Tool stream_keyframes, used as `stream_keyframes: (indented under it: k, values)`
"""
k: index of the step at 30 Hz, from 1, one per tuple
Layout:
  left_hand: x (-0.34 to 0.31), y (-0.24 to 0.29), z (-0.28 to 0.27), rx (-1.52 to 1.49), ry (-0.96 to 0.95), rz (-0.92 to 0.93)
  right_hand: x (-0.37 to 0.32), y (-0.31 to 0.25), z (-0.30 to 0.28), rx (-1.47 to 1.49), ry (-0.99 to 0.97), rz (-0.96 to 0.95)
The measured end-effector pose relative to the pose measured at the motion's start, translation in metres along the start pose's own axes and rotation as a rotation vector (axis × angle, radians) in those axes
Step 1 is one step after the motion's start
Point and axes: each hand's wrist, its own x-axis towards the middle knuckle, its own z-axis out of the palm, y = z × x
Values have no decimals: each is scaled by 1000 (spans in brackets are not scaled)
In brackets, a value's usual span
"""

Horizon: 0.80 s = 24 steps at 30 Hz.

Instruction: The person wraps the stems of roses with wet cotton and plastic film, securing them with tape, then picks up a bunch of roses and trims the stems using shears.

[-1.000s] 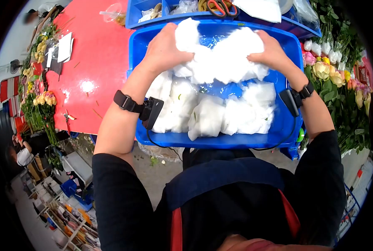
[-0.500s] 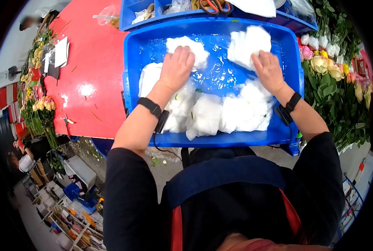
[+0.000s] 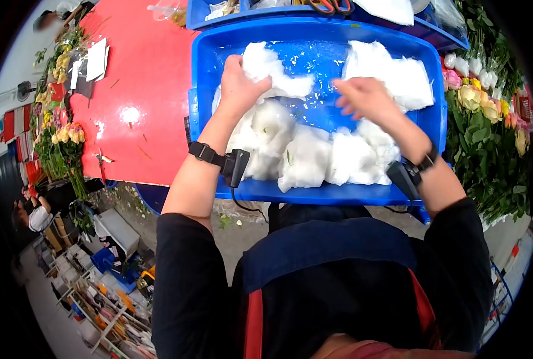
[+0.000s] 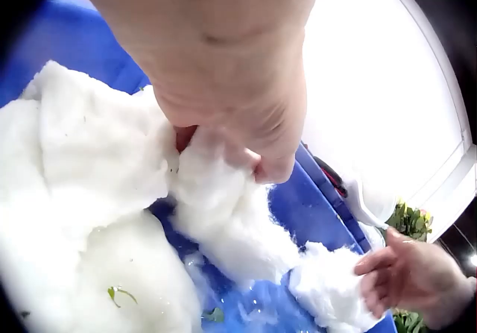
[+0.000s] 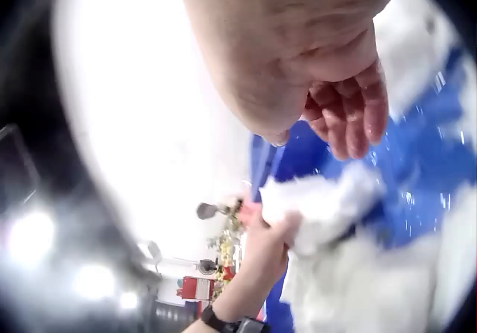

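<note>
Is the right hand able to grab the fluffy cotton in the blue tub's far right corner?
Probably yes. The right hand seems to hold nothing and is close to that cotton, with nothing visible between them. The left hand grips a different cotton piece across the blue tub.

Bright indoor light glares off a glossy red tabletop (image 3: 141,78) and glints on clear water (image 3: 308,60) in a blue plastic tub (image 3: 254,191), head cam; black fisheye vignette, edges bowed. L wrist cam: white bkgd (image 4: 373,64) blown out. R wrist cam: round white lights (image 5: 95,281) flare lower L, fluffy white wadding (image 5: 313,206) blurred.
</note>
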Motion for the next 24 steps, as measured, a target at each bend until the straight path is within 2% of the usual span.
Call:
stream_keyframes:
  k: [2, 4, 6, 8, 9, 11, 12, 14, 15, 16, 17, 18, 19, 20, 22, 23, 24]
  values:
    - [-2, 0, -1, -30, 32, 25, 37, 13, 31, 228, -209, 304]
    - [-11, 3, 3, -51, 91, 110, 69, 24, 60, 623, -245, 249]
    - [-19, 4, 7, -15, 151, 366, 85, 13, 80, 986, -291, 206]
    - [-27, 4, 13, -45, 174, 566, 85, 2, 81, 1064, -241, 129]
    - [-29, 2, 12, 29, 83, 615, 83, -3, 80, 1097, -216, 92]
    - [-32, 0, 8, 175, -97, 707, 94, 8, 70, 768, -155, 106]
    - [-34, -2, 10, 234, -196, 671, 97, 10, 64, 572, -142, 122]
    - [-35, 1, 8, 140, -306, 670, 96, 3, 55, 161, -78, 154]
    - [-36, 3, 7, 92, -363, 670, 94, 1, 52, -39, 88, 28]
    - [-38, 4, 11, -52, -402, 590, 91, 1, 50, -239, 254, -99]
    - [-36, 4, 14, -160, -294, 492, 86, -1, 48, -439, 419, -228]
    - [-33, 3, 18, -266, -185, 393, 76, -12, 47, -362, 330, -183]
    - [-31, 3, 20, -369, -77, 294, 70, -13, 55, -411, 367, -300]
    - [-27, 12, 13, -319, 81, 116, 63, -12, 65, -458, 403, -417]
    - [-13, 3, 14, -178, 96, -98, 53, -10, 86, -595, 413, -613]
    - [-3, -5, 17, -108, 102, -208, 52, -8, 95, -648, 422, -637]
    - [7, -17, 25, -267, -31, -268, 52, -6, 104, -702, 428, -662]
